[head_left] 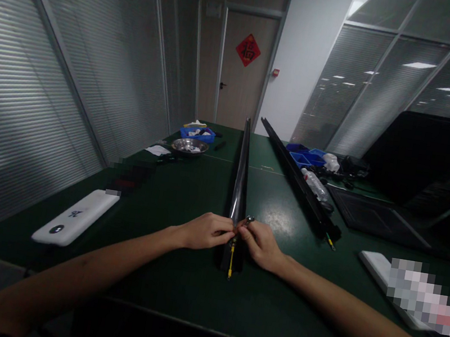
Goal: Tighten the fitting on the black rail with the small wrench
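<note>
A long black rail (239, 188) lies lengthwise on the green table, its near end between my two hands. From that end hangs a short yellow wire (231, 260) with a terminal at its tip. My left hand (213, 231) is closed in a pinch at the rail's near end; what sits in the fingertips is hidden. Opposite it, my right hand (260, 245) is also closed, thumb against the curled fingers. A small shiny metal piece (249, 219) shows at its fingers, too small to name. The fingertips of both hands nearly meet over the rail.
A second black rail (296, 174) with a yellow-green wire (330, 241) lies to the right. Beyond it are blue bins (307, 157) and a plastic bottle (314, 184). A metal bowl (189, 147) stands at back left. White devices (76, 217) flank both sides.
</note>
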### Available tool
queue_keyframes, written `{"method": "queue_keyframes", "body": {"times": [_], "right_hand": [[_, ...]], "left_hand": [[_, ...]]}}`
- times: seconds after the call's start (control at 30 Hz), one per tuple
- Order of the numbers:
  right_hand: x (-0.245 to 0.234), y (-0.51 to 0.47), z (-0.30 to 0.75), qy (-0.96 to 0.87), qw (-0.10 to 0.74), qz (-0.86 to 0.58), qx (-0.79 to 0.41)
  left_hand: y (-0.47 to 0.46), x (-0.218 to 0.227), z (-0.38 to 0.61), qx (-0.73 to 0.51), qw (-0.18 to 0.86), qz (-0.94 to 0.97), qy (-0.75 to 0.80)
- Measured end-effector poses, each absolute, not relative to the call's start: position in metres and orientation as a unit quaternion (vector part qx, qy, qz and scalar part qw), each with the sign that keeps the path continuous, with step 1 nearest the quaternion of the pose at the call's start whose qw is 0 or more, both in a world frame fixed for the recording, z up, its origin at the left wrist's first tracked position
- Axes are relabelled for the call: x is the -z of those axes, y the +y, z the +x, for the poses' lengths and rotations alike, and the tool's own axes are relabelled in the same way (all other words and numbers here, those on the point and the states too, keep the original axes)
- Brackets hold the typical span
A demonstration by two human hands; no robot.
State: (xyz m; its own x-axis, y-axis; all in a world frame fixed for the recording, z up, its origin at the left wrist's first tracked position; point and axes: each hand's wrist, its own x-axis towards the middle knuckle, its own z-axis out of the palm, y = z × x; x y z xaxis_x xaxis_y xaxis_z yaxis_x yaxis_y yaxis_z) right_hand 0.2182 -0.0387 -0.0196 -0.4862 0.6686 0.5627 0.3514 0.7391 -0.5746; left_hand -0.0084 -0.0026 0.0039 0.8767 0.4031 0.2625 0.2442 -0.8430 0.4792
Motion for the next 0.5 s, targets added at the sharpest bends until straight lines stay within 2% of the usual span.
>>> {"method": "queue_keyframes", "body": {"times": [0.5], "right_hand": [[0.0205, -0.0401, 0.2153, -0.834, 0.428, -0.302, -0.173]], "left_hand": [[-0.0038, -0.0050, -0.0082, -0.179, 0.231, 0.941, 0.171]]}}
